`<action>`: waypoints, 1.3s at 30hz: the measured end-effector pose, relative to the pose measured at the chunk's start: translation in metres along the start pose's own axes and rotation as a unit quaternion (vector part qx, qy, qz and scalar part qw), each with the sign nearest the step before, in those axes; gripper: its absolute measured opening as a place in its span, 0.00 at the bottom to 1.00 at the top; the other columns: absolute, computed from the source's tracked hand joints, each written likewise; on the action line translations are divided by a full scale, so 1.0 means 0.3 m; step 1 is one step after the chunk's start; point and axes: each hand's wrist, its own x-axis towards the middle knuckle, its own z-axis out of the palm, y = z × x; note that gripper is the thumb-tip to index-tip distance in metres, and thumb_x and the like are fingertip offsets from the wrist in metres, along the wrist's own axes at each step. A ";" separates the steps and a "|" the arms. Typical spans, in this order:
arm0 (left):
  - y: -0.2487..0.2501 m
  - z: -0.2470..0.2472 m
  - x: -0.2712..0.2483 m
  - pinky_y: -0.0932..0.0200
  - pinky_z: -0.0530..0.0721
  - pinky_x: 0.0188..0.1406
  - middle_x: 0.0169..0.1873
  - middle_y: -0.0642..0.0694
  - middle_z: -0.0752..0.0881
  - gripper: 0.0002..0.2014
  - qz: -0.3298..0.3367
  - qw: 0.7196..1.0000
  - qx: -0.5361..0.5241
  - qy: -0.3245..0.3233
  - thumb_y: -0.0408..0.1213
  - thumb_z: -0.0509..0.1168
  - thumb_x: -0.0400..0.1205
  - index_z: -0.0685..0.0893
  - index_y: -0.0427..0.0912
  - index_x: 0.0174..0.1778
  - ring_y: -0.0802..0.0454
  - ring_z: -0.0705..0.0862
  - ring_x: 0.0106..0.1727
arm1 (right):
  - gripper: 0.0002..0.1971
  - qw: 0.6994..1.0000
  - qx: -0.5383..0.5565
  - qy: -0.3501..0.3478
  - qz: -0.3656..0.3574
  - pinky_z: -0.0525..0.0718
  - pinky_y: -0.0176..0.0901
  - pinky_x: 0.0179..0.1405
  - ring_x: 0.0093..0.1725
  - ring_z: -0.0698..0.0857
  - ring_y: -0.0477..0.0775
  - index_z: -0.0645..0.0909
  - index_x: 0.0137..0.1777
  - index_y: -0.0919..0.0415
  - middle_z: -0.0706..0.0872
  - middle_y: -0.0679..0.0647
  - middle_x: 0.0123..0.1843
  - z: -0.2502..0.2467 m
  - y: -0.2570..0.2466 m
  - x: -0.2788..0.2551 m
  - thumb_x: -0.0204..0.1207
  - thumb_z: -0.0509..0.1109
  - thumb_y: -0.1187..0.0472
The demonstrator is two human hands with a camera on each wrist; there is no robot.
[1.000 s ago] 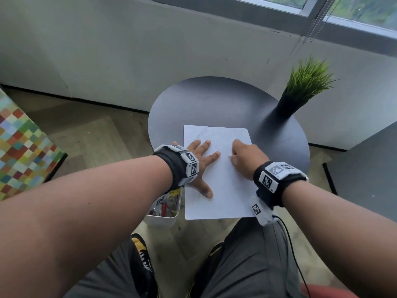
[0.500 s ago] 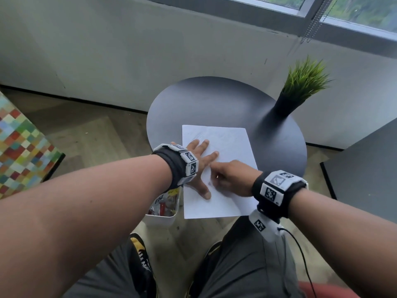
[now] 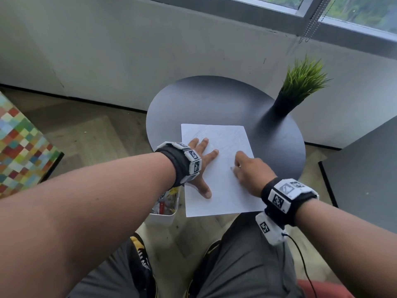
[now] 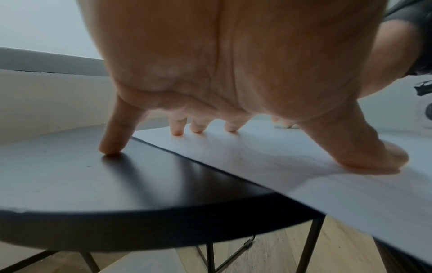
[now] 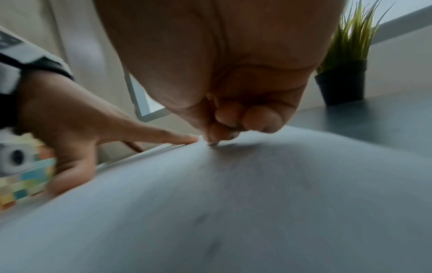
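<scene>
so i'm pinning a white sheet of paper (image 3: 225, 190) down on the round dark desk (image 3: 204, 100). the sheet is lying flat, toward me and to the left of the potted plant (image 3: 300, 82), not touching it, and the edge furthest from the plant is hanging out past the desk's rim. my left grip (image 3: 202, 162) is lying open on the side of the sheet away from the plant, fingers straight and spread. thumb (image 4: 364, 153) and three fingertips are pressing the paper, little finger (image 4: 112, 142) is landing on bare desk just off the sheet. my right grip (image 3: 251, 171) is sitting on the plant side of the sheet, fingers curled in tight, tips digging down onto the paper. can't tell if it's pinching anything small in there, the wrist view is too blurry. faint lines are showing on the end of the sheet nearest the plant. a white bin (image 3: 163, 214) is sitting on the floor, beyond my left grip from the plant.
</scene>
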 end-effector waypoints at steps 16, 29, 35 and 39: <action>-0.060 0.033 -0.063 0.20 0.48 0.80 0.89 0.54 0.38 0.59 0.003 0.999 -0.024 0.048 0.85 0.60 0.65 0.41 0.65 0.87 0.46 0.38 0.89 | 0.08 0.991 0.095 -0.019 0.098 0.82 0.47 0.45 0.48 0.84 0.57 0.76 0.47 0.54 0.85 0.54 0.47 -0.022 0.138 0.092 0.79 0.66 0.50; -0.057 0.024 -0.024 0.18 0.39 0.79 0.88 0.49 0.31 0.65 0.004 0.999 -0.027 0.032 0.87 0.62 0.58 0.36 0.68 0.86 0.38 0.33 0.88 | 0.06 0.992 0.002 -0.062 -0.112 0.77 0.46 0.45 0.50 0.83 0.60 0.79 0.51 0.56 0.87 0.56 0.51 -0.006 -0.147 0.085 0.78 0.65 0.57; -0.053 0.032 -0.025 0.17 0.41 0.79 0.88 0.50 0.31 0.68 -0.004 0.998 -0.039 0.041 0.87 0.62 0.58 0.36 0.63 0.87 0.41 0.33 0.88 | 0.09 0.996 0.027 -0.027 -0.075 0.77 0.46 0.44 0.52 0.84 0.62 0.79 0.55 0.56 0.88 0.58 0.52 0.002 -0.200 0.117 0.77 0.64 0.58; -0.054 0.035 -0.030 0.18 0.40 0.80 0.88 0.51 0.31 0.71 -0.012 0.998 -0.048 0.044 0.87 0.62 0.58 0.35 0.56 0.88 0.44 0.32 0.88 | 0.06 0.995 0.026 -0.060 -0.080 0.78 0.45 0.45 0.52 0.85 0.59 0.81 0.50 0.54 0.88 0.55 0.51 -0.018 -0.191 0.140 0.76 0.67 0.57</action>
